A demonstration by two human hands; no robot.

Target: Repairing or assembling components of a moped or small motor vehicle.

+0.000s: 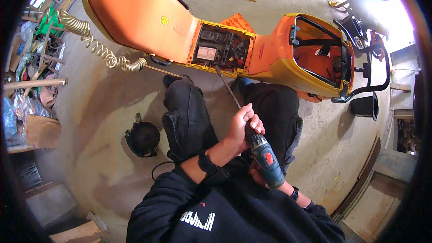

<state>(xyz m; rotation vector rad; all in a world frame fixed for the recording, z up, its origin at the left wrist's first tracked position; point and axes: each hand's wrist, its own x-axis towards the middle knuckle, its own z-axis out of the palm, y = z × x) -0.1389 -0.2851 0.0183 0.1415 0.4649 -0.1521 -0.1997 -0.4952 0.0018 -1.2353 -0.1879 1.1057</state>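
Observation:
A dark blue cordless drill [267, 159] with a red switch lies across the front of my body, pointing up and left. My left hand [243, 123] is closed round its chuck end, where a long thin bit [230, 91] sticks out. Low on the tool, my right hand [257, 174] wraps the handle, partly hidden by the drill body. The bit's tip reaches the near edge of an open compartment [207, 68] in an orange and yellow vehicle body [150, 27]. Inside it sit a silver box [207, 53] and dark wiring.
A coiled tan hose [105, 55] hangs at the left. By my left leg stands a round black container [142, 138]. The vehicle's right end has a second opening and a black tube bar [386, 69]. Below that bar is a black bin [365, 106]. Clutter and a cardboard box [42, 131] line the left.

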